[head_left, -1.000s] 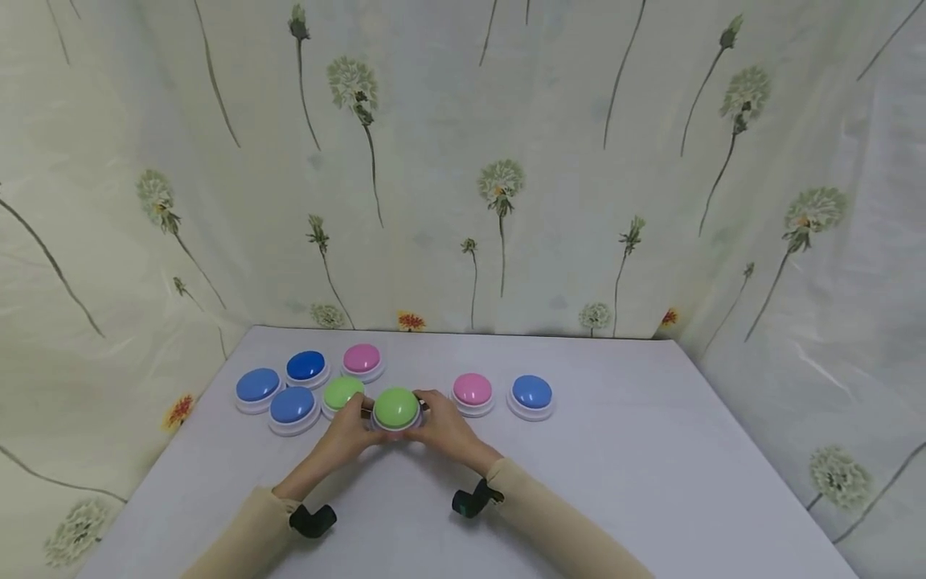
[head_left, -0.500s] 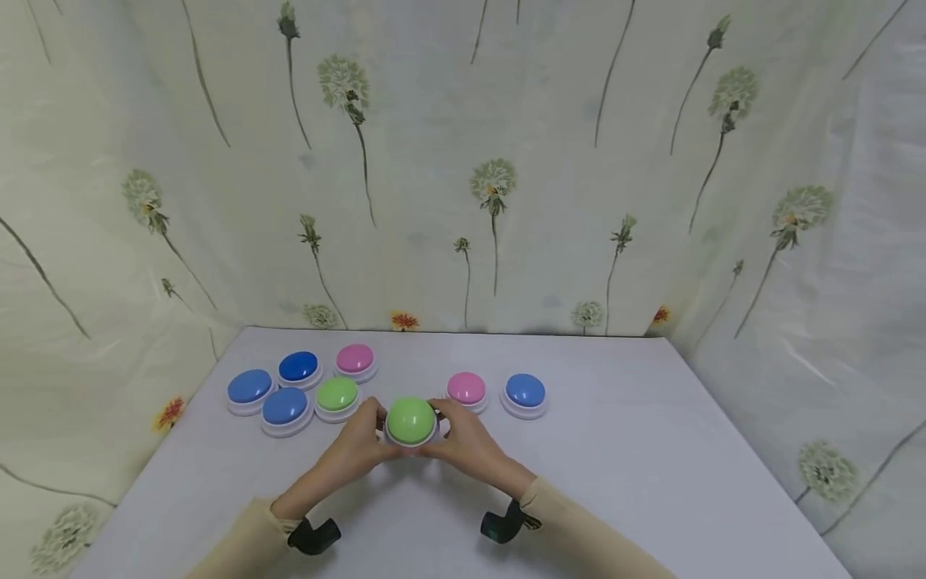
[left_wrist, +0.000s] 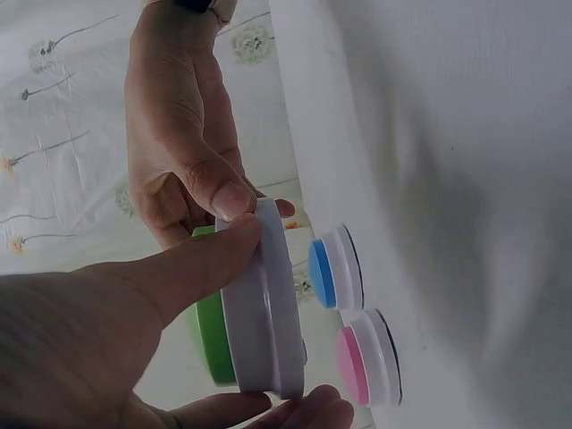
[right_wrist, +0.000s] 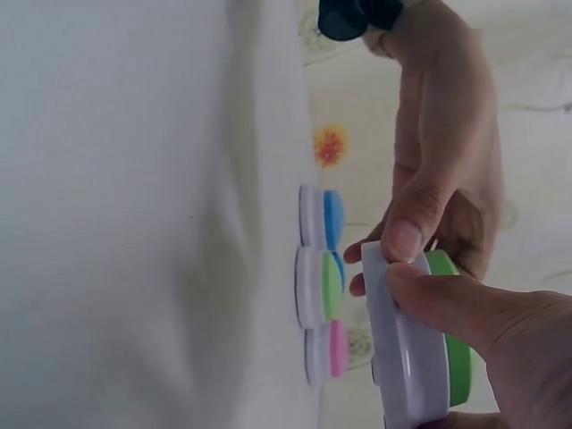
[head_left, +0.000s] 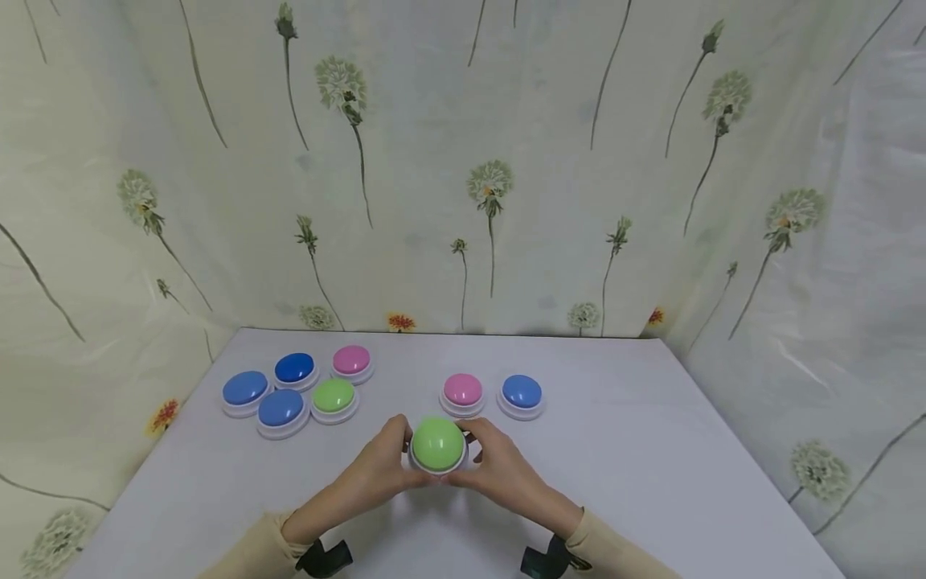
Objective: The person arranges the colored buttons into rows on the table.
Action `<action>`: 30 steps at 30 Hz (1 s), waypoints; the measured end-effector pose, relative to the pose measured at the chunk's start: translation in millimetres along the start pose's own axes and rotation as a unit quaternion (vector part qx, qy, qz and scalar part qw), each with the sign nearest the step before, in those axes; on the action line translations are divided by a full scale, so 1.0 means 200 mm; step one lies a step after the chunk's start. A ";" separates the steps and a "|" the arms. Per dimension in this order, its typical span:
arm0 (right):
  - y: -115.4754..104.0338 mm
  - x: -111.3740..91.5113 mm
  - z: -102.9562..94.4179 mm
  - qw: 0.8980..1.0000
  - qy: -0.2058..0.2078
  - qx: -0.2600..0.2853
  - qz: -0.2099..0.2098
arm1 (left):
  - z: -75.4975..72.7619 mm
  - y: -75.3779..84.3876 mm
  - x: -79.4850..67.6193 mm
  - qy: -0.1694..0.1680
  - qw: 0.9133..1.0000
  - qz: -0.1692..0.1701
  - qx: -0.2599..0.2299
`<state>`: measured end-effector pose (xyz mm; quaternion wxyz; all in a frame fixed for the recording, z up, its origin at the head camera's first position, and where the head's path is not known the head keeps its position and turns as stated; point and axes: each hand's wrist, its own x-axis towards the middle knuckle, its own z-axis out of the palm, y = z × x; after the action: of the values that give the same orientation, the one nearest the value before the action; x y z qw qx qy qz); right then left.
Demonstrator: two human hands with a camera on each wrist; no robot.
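Both hands hold a green buzzer button with a white round base [head_left: 437, 444], raised off the table in the head view. My left hand [head_left: 376, 469] grips its left side, thumb on the near edge and fingers round the far side. On the opposite side my right hand [head_left: 506, 473] grips it the same way. The two thumbs meet on the white base [left_wrist: 268, 313] in the left wrist view. From the right wrist view, the green dome [right_wrist: 458, 371] faces away from the table. Beyond the hands stand a pink button [head_left: 463, 390] and a blue button [head_left: 522, 392].
At the table's left sit a second green button [head_left: 333, 396], another pink button [head_left: 351, 359] and several blue buttons, one of them dark blue [head_left: 294, 367]. The white table [head_left: 651, 482] ends at a flower-printed curtain [head_left: 412, 161]. Black wrist cameras hang under both sleeves.
Both hands have carried the green button nearer to me and to the right, away from the left group. The view has shifted slightly; the other buttons stay put on the table.
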<state>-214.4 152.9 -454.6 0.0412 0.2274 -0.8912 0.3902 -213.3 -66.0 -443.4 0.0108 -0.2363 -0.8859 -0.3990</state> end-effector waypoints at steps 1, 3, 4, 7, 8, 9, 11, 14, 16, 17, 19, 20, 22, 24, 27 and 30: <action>0.00 -0.02 -0.01 1.000 0.001 -0.002 0.001 | 0.01 0.01 0.00 -0.002 1.000 0.002 0.000; 0.00 -0.05 -0.02 1.000 0.004 -0.009 0.002 | 0.02 0.03 -0.01 -0.007 1.000 0.006 0.001; 0.00 -0.06 -0.03 1.000 0.005 -0.013 0.003 | 0.03 0.04 -0.01 -0.011 1.000 0.005 0.000; 0.01 -0.10 -0.05 1.000 0.011 -0.027 0.009 | 0.06 0.06 -0.01 -0.022 1.000 0.005 -0.002; 0.02 -0.12 -0.06 0.999 0.013 -0.033 0.012 | 0.07 0.07 -0.01 -0.025 1.000 0.006 -0.003; 0.02 -0.13 -0.06 0.999 0.015 -0.037 0.015 | 0.08 0.08 0.00 -0.028 1.000 0.008 -0.001; 0.04 -0.15 -0.08 0.999 0.020 -0.045 0.017 | 0.10 0.09 0.00 -0.033 0.999 0.014 0.002; 0.05 -0.19 -0.11 0.998 0.030 -0.049 0.018 | 0.13 0.10 0.02 -0.035 0.999 0.022 0.011; 0.07 -0.21 -0.12 0.998 0.035 -0.052 0.022 | 0.15 0.12 0.03 -0.038 0.999 0.024 0.015; 0.08 -0.22 -0.13 0.998 0.035 -0.054 0.027 | 0.17 0.12 0.04 -0.039 0.999 0.027 0.017; 0.09 -0.24 -0.14 0.997 0.037 -0.058 0.038 | 0.19 0.14 0.04 -0.041 0.998 0.033 0.017; 0.10 -0.25 -0.14 0.997 0.039 -0.060 0.041 | 0.20 0.15 0.05 -0.044 0.998 0.035 0.015; 0.12 -0.28 -0.16 0.996 0.041 -0.063 0.050 | 0.22 0.16 0.06 -0.048 0.998 0.036 0.019; 0.13 -0.30 -0.17 0.995 0.046 -0.065 0.056 | 0.25 0.18 0.07 -0.053 0.998 0.038 0.026; 0.16 -0.34 -0.19 0.994 0.050 -0.065 0.072 | 0.30 0.19 0.08 -0.062 0.996 0.045 0.037; 0.18 -0.38 -0.21 0.992 0.055 -0.064 0.092 | 0.35 0.21 0.11 -0.069 0.995 0.057 0.039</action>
<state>-166.7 232.5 -469.8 0.0687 0.1194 -0.9280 0.3461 -202.8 17.1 -457.7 -0.0187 -0.3128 -0.8845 -0.3455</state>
